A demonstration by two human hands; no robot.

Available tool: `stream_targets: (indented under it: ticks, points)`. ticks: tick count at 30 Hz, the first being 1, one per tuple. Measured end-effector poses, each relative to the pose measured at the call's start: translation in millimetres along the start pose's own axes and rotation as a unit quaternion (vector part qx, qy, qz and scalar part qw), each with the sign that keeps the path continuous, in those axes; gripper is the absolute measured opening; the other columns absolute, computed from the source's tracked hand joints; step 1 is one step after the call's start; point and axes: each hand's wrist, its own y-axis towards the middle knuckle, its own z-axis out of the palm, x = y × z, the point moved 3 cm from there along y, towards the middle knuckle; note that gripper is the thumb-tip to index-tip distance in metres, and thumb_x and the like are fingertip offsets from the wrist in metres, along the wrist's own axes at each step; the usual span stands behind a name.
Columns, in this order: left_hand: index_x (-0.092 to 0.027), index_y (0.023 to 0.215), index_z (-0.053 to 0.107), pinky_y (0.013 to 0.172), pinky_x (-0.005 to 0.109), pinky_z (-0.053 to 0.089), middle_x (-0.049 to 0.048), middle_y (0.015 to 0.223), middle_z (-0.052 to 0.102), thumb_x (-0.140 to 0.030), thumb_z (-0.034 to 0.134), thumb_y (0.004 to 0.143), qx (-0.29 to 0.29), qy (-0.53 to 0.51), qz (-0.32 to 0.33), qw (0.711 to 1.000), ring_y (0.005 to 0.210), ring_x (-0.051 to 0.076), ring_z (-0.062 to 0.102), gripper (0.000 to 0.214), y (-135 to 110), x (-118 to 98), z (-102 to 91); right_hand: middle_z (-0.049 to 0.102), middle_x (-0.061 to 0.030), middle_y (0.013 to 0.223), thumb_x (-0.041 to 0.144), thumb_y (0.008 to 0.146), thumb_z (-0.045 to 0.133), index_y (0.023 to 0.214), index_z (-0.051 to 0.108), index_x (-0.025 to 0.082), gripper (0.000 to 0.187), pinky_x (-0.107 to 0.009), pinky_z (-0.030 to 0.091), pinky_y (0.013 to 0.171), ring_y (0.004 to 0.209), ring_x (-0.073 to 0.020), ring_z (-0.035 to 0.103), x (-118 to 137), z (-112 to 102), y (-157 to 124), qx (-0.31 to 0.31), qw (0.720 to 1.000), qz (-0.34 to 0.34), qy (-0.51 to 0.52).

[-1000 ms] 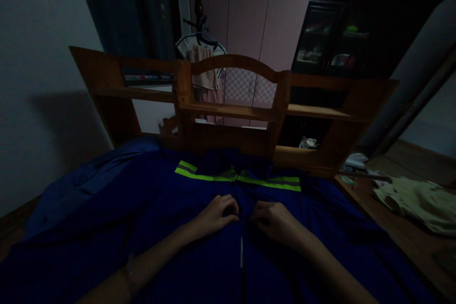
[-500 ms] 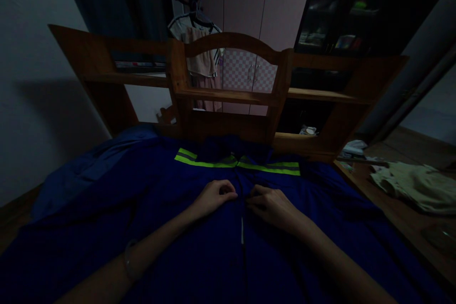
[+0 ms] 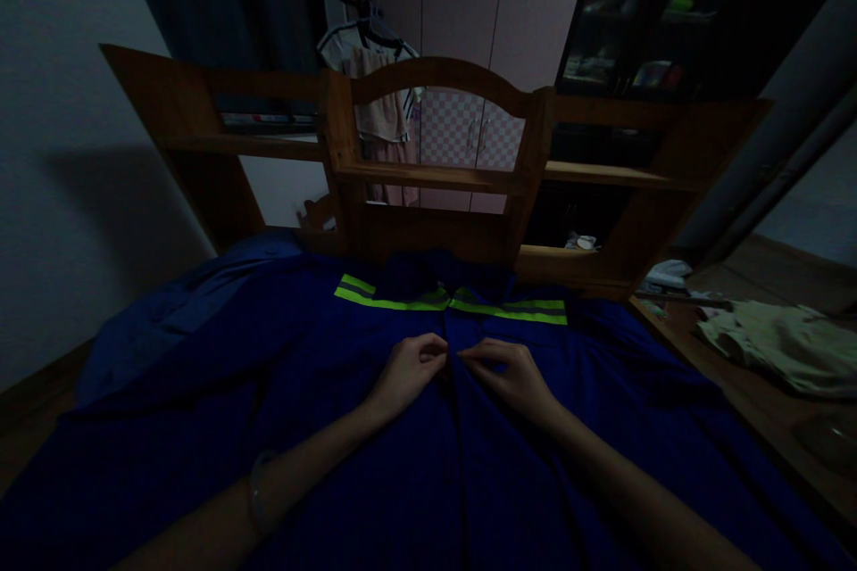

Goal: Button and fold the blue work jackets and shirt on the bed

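Your left hand (image 3: 407,370) rests knuckles-up on the dark blue jacket (image 3: 301,428), which lies spread flat in front of you, collar at 12 o'clock. The fingers are curled in. Thumb and forefinger meet at their tips and pinch the cloth at the left edge of the front opening (image 3: 455,428).

Your right hand (image 3: 510,376) mirrors it just beside, at 3 o'clock from the left hand. Its fingers are curled and close together, and thumb and forefinger nip the right edge of the same opening. The two pinches are nearly touching. In this light you cannot tell whether a button or fastener sits between the fingertips.

A bracelet (image 3: 258,492) circles your left wrist, at 7 o'clock from the hand.

At 12 o'clock from both hands, a yellow-green reflective stripe (image 3: 450,304) runs across the chest of the jacket. Beyond it stands a wooden shelf frame (image 3: 435,177), close against the collar. Through its arch, clothes (image 3: 378,107) hang on a rack before a pink wardrobe (image 3: 469,9). A dark cabinet (image 3: 629,45) stands at 1 o'clock.

At 3 o'clock, well apart from the hands, a pale garment (image 3: 769,343) lies crumpled on the wooden floor (image 3: 750,393).

Nothing lies over the hands or the opening.
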Motion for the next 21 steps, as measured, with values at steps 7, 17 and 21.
stream_targets:
  ticks: [7,17,21]
  points:
    - [-0.016,0.085,0.065,0.07,0.023,0.049,0.0026,0.082,0.068,-0.024,0.056,0.08,-0.011,0.055,0.03,0.998,0.077,0.016,0.065,0.013,-2,-6,-0.3,0.068,0.0007,0.087,0.021,0.084,0.058,0.092,0.069,0.025,0.014,-0.023,0.046,0.071,0.079,-0.0137,0.063,-1,2,-2,-0.042,0.999,0.014,-0.027]
    - [-0.017,0.083,0.065,0.069,0.022,0.047,0.0019,0.081,0.067,-0.021,0.055,0.078,-0.014,0.072,0.022,0.997,0.077,0.015,0.063,0.011,-5,-13,0.3,0.066,-0.0005,0.085,0.023,0.083,0.057,0.089,0.066,0.021,0.011,-0.023,0.044,0.069,0.076,-0.0135,0.061,3,3,-1,-0.036,0.998,0.054,-0.015]
    - [-0.013,0.082,0.065,0.07,0.024,0.048,0.0048,0.08,0.067,-0.026,0.063,0.073,0.008,-0.023,-0.066,0.998,0.075,0.016,0.063,0.015,-3,-9,-0.5,0.066,-0.0009,0.081,0.027,0.081,0.059,0.086,0.065,0.019,0.011,-0.022,0.045,0.064,0.073,-0.0137,0.061,-7,6,0,0.008,0.992,0.118,0.048]
